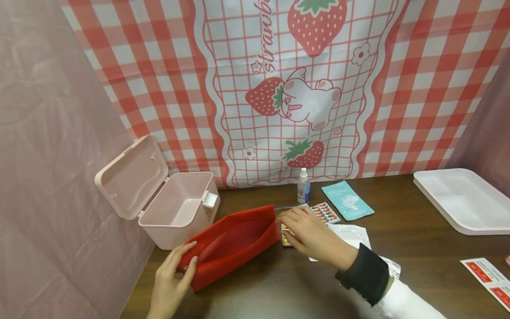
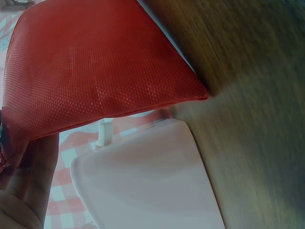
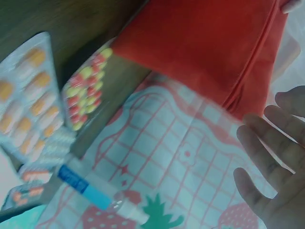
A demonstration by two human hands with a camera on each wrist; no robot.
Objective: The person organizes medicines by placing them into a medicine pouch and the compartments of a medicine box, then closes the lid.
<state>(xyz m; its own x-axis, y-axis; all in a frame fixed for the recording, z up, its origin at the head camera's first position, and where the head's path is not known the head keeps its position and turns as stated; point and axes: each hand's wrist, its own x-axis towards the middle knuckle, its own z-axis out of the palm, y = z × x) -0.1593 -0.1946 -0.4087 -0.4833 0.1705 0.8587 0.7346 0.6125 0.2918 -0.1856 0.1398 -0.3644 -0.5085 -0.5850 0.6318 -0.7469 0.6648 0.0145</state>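
Red-and-white checked cloth (image 1: 159,79) printed with strawberries hangs behind a brown table (image 1: 402,230). At far left, a pale pink box (image 1: 169,230) stands with its lid (image 1: 133,177) raised. Just beside it, the left hand (image 1: 171,277) pinches the near left end of a red pouch (image 1: 223,268) between thumb and fingers, its mouth gaping; whether the pouch rests on the table is unclear. At its other end, the right hand (image 1: 312,237) holds nothing, fingers loosely spread; contact cannot be confirmed. Around that hand lie a red-and-yellow pill pack (image 3: 86,93), a capsule pack (image 1: 324,212) and a white packet (image 1: 352,235). Behind stands a small bottle (image 1: 303,188), beside a teal packet (image 1: 348,200); a white tray (image 1: 470,199) sits at right. With one end gripped, the pouch could sag closed if that pinch slips, while a careless sweep of the right wrist could scatter the packs or topple the bottle.
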